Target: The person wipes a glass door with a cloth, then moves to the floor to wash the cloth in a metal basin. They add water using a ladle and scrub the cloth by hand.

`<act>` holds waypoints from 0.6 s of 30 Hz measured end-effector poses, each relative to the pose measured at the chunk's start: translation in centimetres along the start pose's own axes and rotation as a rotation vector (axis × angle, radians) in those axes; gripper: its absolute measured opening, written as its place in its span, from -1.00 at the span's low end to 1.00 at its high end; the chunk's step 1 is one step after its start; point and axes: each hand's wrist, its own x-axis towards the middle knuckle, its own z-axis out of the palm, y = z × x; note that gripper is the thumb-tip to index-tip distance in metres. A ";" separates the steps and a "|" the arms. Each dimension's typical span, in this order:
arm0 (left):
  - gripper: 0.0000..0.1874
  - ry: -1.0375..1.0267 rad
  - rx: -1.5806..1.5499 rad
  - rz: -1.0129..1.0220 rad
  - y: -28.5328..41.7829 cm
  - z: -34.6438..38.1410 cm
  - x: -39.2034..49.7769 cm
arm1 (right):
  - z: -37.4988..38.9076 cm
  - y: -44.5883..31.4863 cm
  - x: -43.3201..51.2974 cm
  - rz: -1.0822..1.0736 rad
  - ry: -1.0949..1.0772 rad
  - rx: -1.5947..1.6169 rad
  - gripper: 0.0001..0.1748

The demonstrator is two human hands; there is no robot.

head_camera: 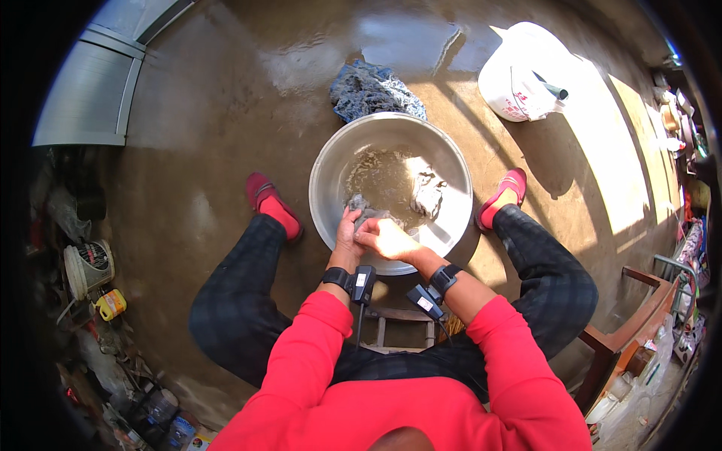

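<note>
A round metal basin (pixel 329 175) with murky water (pixel 383 175) stands on the floor between my feet. Over its near side my left hand (pixel 348 232) and my right hand (pixel 386 237) are close together, both on a wet grey cloth (pixel 373 215) that hangs into the basin. The fingers of my right hand pinch it beside my left palm; part of the cloth is hidden by the hands. Another wet, pale cloth (pixel 427 194) lies in the water at the right, partly in sunlight. Beyond the far rim a bunched blue and grey patterned cloth (pixel 372 90) rests on the floor.
A white plastic bucket (pixel 510 84) with a tube end showing stands at the upper right. At the left are a metal-framed cabinet (pixel 93 87), a white tub (pixel 90 268) and a yellow jug (pixel 111 304). A wooden frame (pixel 615 338) is at the lower right. The floor (pixel 186 186) looks wet in places.
</note>
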 end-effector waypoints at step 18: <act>-0.69 -0.266 -0.074 -0.185 -1.7 -2.0 -3.4 | 4.3 2.5 -3.9 -0.129 0.601 -0.574 -0.71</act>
